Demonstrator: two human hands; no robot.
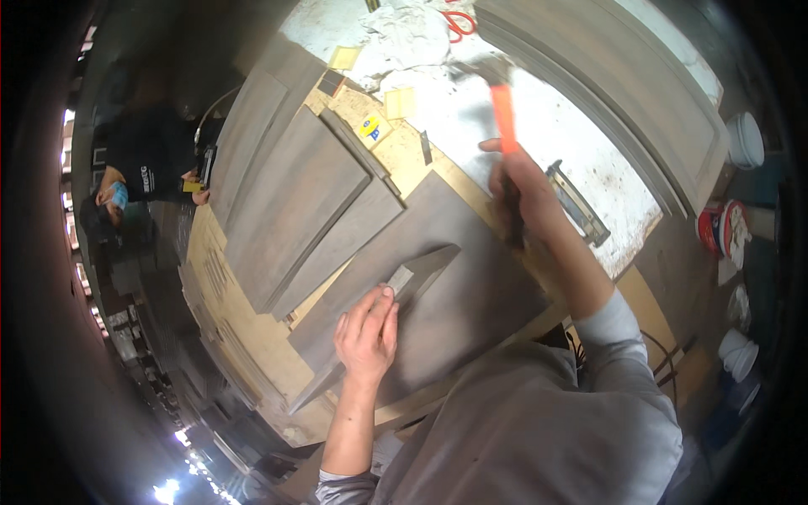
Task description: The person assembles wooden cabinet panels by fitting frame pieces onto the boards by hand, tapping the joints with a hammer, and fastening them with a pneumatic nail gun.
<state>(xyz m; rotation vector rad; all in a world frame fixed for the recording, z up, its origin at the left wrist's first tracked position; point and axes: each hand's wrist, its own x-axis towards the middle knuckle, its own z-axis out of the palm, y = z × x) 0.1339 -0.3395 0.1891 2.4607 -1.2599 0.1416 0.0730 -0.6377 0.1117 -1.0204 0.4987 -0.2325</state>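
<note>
My right hand (530,189) is closed round the orange handle (502,116) of a hammer, raised above the workbench. The hammer's dark head (481,69) is smeared by motion. My left hand (368,332) rests on a small light-grey wooden block (401,278), fingertips pressed on it. That block lies against a narrow grey-brown wooden strip (433,268), which runs across a flat grey-brown panel (488,295). Part of the strip is hidden behind my left hand.
More grey-brown panels (295,160) are stacked at left, and a framed panel (619,76) lies at far right. A long metal tool (579,204) sits beside my right forearm. Red-handled scissors (459,27) lie at the back. Another person (147,160) stands far left. Buckets (745,140) stand right.
</note>
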